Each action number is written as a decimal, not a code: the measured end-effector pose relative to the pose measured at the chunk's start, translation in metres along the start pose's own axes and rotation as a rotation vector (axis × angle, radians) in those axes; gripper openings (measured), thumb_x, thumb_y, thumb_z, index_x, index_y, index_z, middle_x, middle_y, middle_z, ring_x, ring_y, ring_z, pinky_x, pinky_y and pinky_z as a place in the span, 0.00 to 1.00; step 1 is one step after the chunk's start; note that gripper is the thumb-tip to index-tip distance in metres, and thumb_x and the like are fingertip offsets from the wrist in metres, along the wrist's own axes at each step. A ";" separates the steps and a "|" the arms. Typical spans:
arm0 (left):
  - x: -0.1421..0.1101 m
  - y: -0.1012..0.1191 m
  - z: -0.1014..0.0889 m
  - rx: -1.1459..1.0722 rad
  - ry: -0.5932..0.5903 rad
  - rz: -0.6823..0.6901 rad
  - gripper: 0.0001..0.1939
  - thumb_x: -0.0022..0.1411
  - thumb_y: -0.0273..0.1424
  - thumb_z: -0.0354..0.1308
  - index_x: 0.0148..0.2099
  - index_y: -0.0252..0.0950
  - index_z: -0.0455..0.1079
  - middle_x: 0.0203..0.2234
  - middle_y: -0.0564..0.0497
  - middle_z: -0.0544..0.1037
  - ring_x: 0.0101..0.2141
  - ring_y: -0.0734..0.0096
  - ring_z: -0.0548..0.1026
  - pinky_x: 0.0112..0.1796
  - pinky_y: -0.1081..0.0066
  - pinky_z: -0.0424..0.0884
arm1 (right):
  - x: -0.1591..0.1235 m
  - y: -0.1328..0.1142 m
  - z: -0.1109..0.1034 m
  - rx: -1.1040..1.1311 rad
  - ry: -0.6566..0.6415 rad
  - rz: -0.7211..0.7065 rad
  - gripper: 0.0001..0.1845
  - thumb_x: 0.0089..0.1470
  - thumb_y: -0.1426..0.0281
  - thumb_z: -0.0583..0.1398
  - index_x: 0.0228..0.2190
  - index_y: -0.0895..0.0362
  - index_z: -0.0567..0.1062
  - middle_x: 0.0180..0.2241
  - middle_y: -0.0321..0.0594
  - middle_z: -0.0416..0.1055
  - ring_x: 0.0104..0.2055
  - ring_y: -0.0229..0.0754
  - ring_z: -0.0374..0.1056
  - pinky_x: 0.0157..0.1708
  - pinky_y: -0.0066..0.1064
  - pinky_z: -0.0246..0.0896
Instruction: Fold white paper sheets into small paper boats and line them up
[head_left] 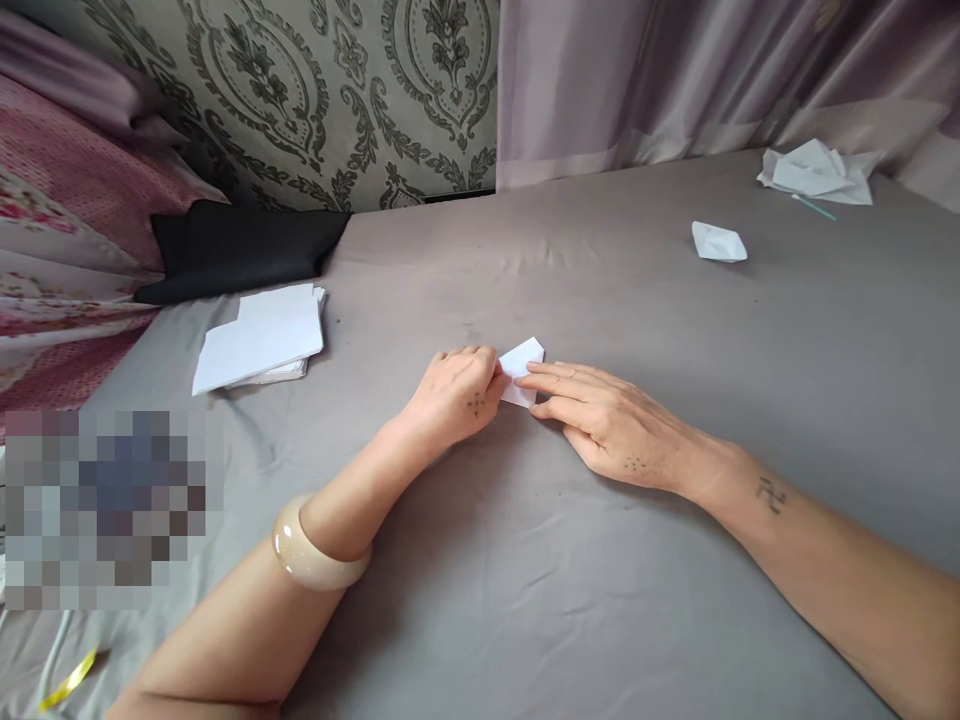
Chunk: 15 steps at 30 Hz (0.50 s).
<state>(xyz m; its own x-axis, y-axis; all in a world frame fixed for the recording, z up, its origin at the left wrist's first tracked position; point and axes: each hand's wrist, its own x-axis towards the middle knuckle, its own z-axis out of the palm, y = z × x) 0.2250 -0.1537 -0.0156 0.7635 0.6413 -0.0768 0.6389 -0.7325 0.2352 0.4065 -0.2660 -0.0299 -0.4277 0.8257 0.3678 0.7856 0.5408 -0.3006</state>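
Observation:
A small folded piece of white paper (523, 358) lies on the grey sheet between my two hands. My left hand (459, 395) is closed, with thumb and fingers pinching the paper's left edge. From the other side, my right hand (600, 415) rests with its fingers stretched out, the tips lying on the paper's right part. Part of the paper is hidden under the fingers of both hands.
A stack of white paper (262, 335) lies at the left by a black cloth (240, 250). At the right are a folded paper shape (718, 243), a pile of folded papers (821, 172) and a thin green stick (814, 208). A yellow strip (69, 682) lies lower left.

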 end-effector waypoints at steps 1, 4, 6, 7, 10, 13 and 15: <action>0.000 -0.001 0.001 -0.008 0.004 0.003 0.09 0.66 0.32 0.46 0.36 0.36 0.64 0.34 0.48 0.75 0.35 0.64 0.72 0.34 0.67 0.62 | 0.001 0.001 0.000 0.010 -0.013 -0.004 0.18 0.55 0.84 0.50 0.38 0.59 0.77 0.54 0.45 0.70 0.60 0.45 0.62 0.60 0.42 0.58; 0.000 -0.003 0.004 -0.035 0.026 0.000 0.08 0.67 0.33 0.46 0.36 0.36 0.64 0.34 0.48 0.75 0.36 0.64 0.72 0.37 0.65 0.62 | 0.003 0.005 0.001 0.018 -0.045 -0.005 0.18 0.54 0.85 0.51 0.35 0.57 0.76 0.53 0.43 0.72 0.55 0.44 0.67 0.58 0.42 0.61; 0.000 -0.005 0.006 -0.058 0.032 -0.001 0.08 0.67 0.33 0.47 0.36 0.36 0.64 0.35 0.49 0.75 0.36 0.64 0.72 0.38 0.65 0.61 | 0.004 0.005 0.001 -0.003 -0.055 -0.005 0.18 0.53 0.86 0.51 0.34 0.57 0.76 0.52 0.42 0.72 0.53 0.44 0.68 0.58 0.42 0.61; 0.000 -0.006 0.006 -0.066 0.035 -0.002 0.08 0.67 0.32 0.47 0.36 0.36 0.64 0.35 0.49 0.75 0.36 0.65 0.72 0.38 0.65 0.61 | 0.004 0.005 0.002 -0.015 -0.058 -0.004 0.18 0.53 0.86 0.51 0.34 0.57 0.76 0.53 0.41 0.72 0.53 0.44 0.69 0.58 0.43 0.61; -0.005 0.000 0.005 -0.014 0.101 -0.030 0.09 0.68 0.33 0.46 0.39 0.35 0.65 0.36 0.47 0.75 0.38 0.62 0.72 0.38 0.64 0.62 | 0.004 0.003 0.002 -0.038 -0.063 0.015 0.19 0.53 0.85 0.51 0.36 0.56 0.76 0.53 0.39 0.71 0.53 0.43 0.69 0.59 0.44 0.60; -0.022 0.021 0.003 0.163 0.220 -0.029 0.13 0.69 0.33 0.43 0.44 0.33 0.67 0.41 0.41 0.75 0.42 0.55 0.71 0.39 0.60 0.64 | 0.003 0.001 0.001 -0.051 -0.074 0.044 0.19 0.55 0.84 0.51 0.40 0.55 0.75 0.53 0.38 0.71 0.53 0.43 0.69 0.59 0.44 0.59; -0.038 0.041 0.006 0.202 0.228 0.090 0.15 0.69 0.29 0.41 0.50 0.31 0.65 0.45 0.40 0.74 0.46 0.55 0.71 0.43 0.59 0.64 | 0.003 0.002 0.000 -0.046 -0.093 0.039 0.21 0.53 0.84 0.51 0.44 0.56 0.74 0.54 0.40 0.71 0.55 0.44 0.67 0.59 0.44 0.59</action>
<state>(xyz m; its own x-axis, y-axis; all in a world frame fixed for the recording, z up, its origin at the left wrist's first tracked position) 0.2228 -0.2091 -0.0088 0.7915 0.5897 0.1606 0.5930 -0.8046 0.0317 0.4067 -0.2626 -0.0292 -0.4346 0.8584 0.2726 0.8211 0.5020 -0.2716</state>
